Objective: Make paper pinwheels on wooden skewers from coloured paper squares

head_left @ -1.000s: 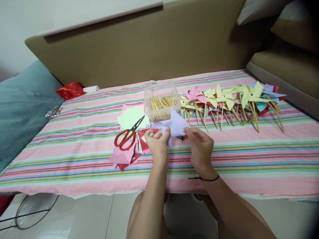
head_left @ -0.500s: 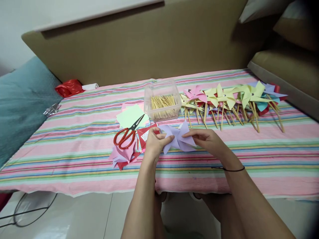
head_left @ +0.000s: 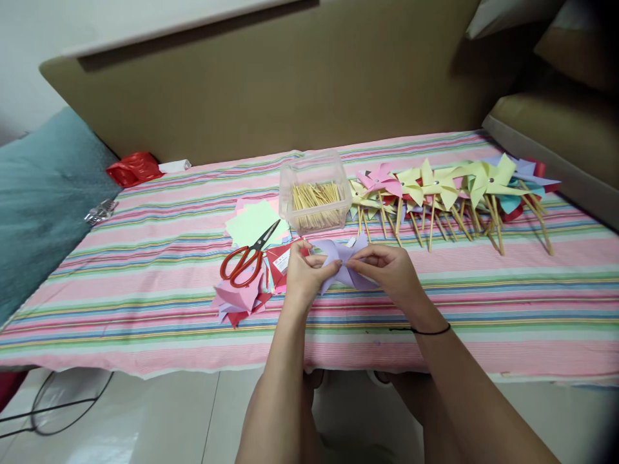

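Striped cloth [head_left: 184,341], lilac pinwheel [head_left: 344,277] pinched between left grip [head_left: 305,276] and right grip [head_left: 394,269]

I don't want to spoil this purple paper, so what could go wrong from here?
The purple paper might spring open if the left hand or right hand loosens its grip.
The scissors lie near the left hand, so it could brush them.
A bump might spill sticks from the clear box.
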`<state>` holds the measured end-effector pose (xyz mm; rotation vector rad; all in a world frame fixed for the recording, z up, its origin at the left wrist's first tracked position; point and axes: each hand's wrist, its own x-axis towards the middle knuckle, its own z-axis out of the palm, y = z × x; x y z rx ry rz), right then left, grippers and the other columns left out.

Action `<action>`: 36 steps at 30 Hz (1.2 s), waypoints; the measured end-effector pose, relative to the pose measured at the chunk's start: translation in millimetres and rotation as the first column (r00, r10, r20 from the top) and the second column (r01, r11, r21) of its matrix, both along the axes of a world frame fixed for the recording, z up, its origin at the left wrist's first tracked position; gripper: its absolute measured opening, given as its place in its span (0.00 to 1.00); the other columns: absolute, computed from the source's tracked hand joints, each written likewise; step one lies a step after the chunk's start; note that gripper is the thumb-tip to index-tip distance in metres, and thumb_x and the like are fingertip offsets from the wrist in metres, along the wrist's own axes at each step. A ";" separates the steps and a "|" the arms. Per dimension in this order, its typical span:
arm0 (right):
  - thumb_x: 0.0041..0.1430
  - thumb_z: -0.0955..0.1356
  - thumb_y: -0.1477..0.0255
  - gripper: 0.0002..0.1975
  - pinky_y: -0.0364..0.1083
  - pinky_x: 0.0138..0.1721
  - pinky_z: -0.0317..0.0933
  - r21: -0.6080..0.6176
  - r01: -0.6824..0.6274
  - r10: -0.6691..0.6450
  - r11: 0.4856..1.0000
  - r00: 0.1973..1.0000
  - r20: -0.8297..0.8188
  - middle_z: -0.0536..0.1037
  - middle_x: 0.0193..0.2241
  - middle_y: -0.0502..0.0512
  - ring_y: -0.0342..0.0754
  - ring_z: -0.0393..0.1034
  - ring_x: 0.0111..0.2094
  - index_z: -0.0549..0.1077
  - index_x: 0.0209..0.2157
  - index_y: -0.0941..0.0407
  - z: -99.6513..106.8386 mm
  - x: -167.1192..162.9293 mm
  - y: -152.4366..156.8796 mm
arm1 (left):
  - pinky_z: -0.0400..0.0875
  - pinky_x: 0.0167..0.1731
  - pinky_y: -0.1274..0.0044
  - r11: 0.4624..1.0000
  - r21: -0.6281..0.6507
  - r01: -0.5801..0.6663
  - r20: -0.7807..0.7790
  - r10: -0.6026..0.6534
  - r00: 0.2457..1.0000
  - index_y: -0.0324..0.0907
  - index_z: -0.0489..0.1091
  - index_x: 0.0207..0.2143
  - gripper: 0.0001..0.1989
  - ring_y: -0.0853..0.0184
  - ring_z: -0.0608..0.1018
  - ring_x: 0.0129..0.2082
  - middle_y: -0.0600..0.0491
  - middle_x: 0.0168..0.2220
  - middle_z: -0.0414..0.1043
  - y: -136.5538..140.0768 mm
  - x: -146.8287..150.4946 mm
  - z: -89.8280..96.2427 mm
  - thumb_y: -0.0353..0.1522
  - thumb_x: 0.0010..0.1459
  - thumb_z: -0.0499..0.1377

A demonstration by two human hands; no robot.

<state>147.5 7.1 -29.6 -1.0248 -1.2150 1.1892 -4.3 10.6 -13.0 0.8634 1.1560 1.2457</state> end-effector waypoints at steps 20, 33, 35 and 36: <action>0.31 0.79 0.72 0.34 0.46 0.27 0.70 -0.104 0.047 -0.063 0.993 0.985 -0.158 0.78 0.24 0.44 0.48 0.76 0.25 0.62 0.41 0.50 3.1 -1.8 0.1 | 0.60 0.13 0.84 0.996 0.005 0.094 -0.034 -0.093 0.995 0.46 0.52 0.36 0.31 0.70 0.72 0.13 0.58 0.19 0.74 -0.2 -2.5 2.8 0.32 0.36 0.70; 0.33 0.78 0.72 0.45 0.42 0.19 0.65 -0.167 0.041 -0.060 0.985 0.992 -0.112 0.75 0.19 0.43 0.47 0.72 0.19 0.57 0.53 0.54 0.9 4.9 2.1 | 0.66 0.18 0.82 0.984 -0.005 0.176 -0.008 -0.176 0.984 0.45 0.54 0.40 0.33 0.68 0.76 0.19 0.53 0.23 0.77 -3.9 -3.1 8.3 0.31 0.35 0.70; 0.34 0.78 0.72 0.45 0.43 0.19 0.65 -0.178 0.028 -0.045 0.984 0.995 -0.092 0.75 0.19 0.43 0.48 0.72 0.19 0.56 0.54 0.53 2.1 5.5 1.6 | 0.66 0.18 0.82 0.982 -0.014 0.188 -0.014 -0.188 0.982 0.45 0.54 0.40 0.32 0.68 0.75 0.19 0.53 0.23 0.77 -3.6 -3.8 8.6 0.30 0.35 0.70; 0.34 0.78 0.72 0.45 0.44 0.20 0.66 -0.188 0.017 -0.033 0.982 0.996 -0.084 0.75 0.19 0.43 0.48 0.73 0.20 0.56 0.54 0.52 3.1 5.7 1.2 | 0.66 0.17 0.82 0.981 -0.021 0.191 -0.022 -0.191 0.981 0.45 0.54 0.40 0.33 0.69 0.75 0.18 0.54 0.23 0.77 -3.4 -3.8 8.7 0.30 0.35 0.70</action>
